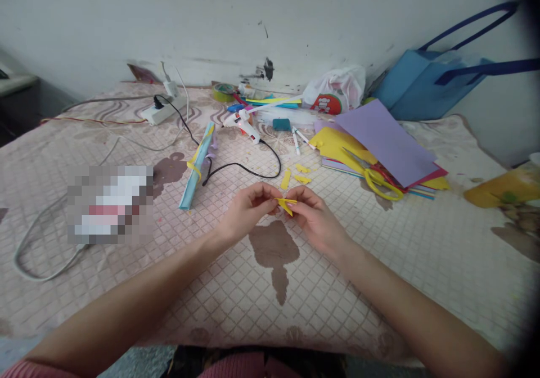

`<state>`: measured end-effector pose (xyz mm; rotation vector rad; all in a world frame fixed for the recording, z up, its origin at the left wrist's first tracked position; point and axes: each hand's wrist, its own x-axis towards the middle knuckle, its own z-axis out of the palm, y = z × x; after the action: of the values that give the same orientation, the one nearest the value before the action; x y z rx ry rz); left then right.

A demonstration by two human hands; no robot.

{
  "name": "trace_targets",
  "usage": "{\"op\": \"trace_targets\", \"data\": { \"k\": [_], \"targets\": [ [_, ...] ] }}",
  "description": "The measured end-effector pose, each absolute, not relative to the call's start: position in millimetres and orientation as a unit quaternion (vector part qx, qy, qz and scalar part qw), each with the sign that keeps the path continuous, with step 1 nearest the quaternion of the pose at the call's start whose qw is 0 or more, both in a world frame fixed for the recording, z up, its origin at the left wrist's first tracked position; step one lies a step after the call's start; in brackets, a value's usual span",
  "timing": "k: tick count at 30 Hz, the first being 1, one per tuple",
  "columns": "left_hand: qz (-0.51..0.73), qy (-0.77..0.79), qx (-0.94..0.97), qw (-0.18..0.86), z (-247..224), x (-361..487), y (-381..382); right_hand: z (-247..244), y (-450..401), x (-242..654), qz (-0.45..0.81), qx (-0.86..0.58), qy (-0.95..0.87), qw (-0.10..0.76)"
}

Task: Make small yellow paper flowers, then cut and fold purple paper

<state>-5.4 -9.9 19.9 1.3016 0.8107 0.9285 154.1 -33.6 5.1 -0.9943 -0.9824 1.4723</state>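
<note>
At table centre, left hand [248, 210] and right hand [318, 220], fingers pinched nearly closed on small folded yellow paper [288, 205] between them; looks light, creasable, tears easily, so best gripped at edges, fingertips only; just beyond, yellow scraps [286, 179]; farther out, glue gun [245, 125], blue paper strip [197, 167] to the left, yellow-handled scissors [379, 184] on papers [382, 136] to the right.

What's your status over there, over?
Both hands, left and right, on small folded yellow paper. Yellow scraps just beyond. Glue gun farther back, its cord looping toward the scraps.
</note>
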Motion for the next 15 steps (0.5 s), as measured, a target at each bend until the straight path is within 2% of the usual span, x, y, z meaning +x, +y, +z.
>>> {"op": "trace_targets", "data": {
  "k": [7,15],
  "targets": [
    [0.402,0.362,0.479,0.691,16.3,-4.3,-8.5,3.4,-34.2,154.5,0.586,-0.419,-0.432,0.543],
    [0.397,0.411,0.512,0.641,21.2,-5.2,-9.7,0.3,-33.1,152.9,0.572,-0.417,-0.455,0.540]
  ]
}}
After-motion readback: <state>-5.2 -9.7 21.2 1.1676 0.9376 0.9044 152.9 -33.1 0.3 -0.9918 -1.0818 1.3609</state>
